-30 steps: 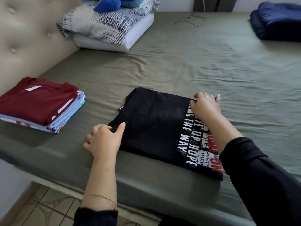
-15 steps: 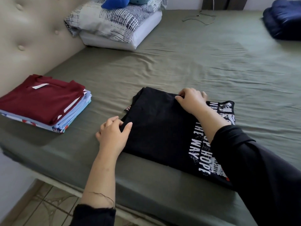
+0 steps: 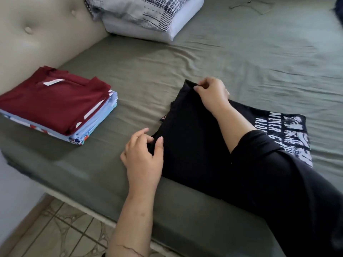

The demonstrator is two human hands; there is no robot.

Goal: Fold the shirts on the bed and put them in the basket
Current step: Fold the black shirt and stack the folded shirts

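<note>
We see the black shirt (image 3: 194,145) lying at the near edge of the bed (image 3: 241,58). The left hand (image 3: 143,156) pinches its near corner at 7 o'clock, thumb and curled fingers closed on the cloth. The right hand (image 3: 212,93), its arm reaching across the shirt, pinches the far corner at 12 o'clock. Folded shirts (image 3: 55,102) lie at 9 o'clock.

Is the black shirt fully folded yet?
No: black shirt is partly folded, its printed part exposed; left hand and right hand pinch its edge.

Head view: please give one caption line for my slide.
Both hands, left and right, pinch a black shirt on the bed.
</note>
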